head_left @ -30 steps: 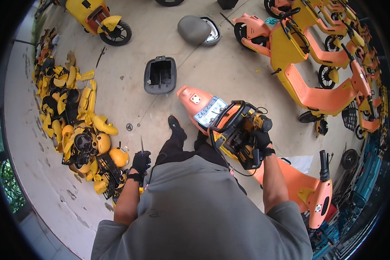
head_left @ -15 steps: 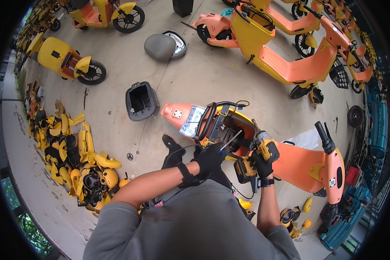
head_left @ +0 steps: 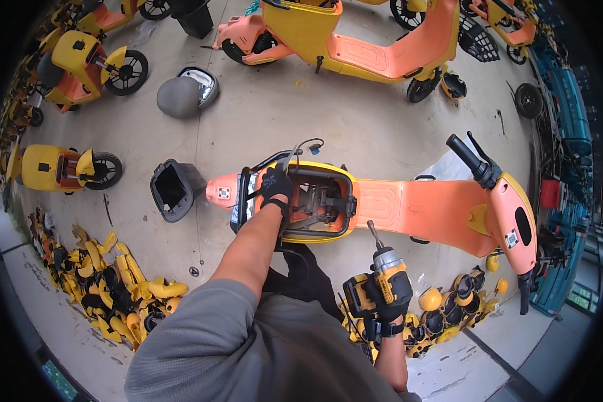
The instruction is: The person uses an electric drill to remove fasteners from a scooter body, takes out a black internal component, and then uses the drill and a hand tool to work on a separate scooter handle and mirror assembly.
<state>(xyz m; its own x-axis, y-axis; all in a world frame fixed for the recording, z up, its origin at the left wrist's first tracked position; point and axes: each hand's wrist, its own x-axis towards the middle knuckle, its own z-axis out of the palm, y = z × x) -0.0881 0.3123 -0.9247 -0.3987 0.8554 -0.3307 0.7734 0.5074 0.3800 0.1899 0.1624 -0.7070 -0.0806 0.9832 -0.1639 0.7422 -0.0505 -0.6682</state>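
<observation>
Head cam: R hand (head_left: 393, 311), lower ctr-right, grip clenched round yellow/blk cordless drill (head_left: 390, 276). L hand (head_left: 276, 185), ctr, at rear of org/yellow scooter (head_left: 435, 208) spanning mid-frame; can't tell if L grip's closed. Blk tub (head_left: 193, 177) left of ctr, grey seat (head_left: 178, 98) upper L.

Room over footboard (head_left: 382, 204); handlebar (head_left: 506, 194) at front

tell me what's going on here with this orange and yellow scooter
A person is at the scooter. Their gloved left hand is at the rear edge of its open compartment; any grip there is unclear. The gloved right hand holds a cordless driver, bit pointing up, beside the scooter. A black tub lies on the floor behind the scooter's tail.
</observation>
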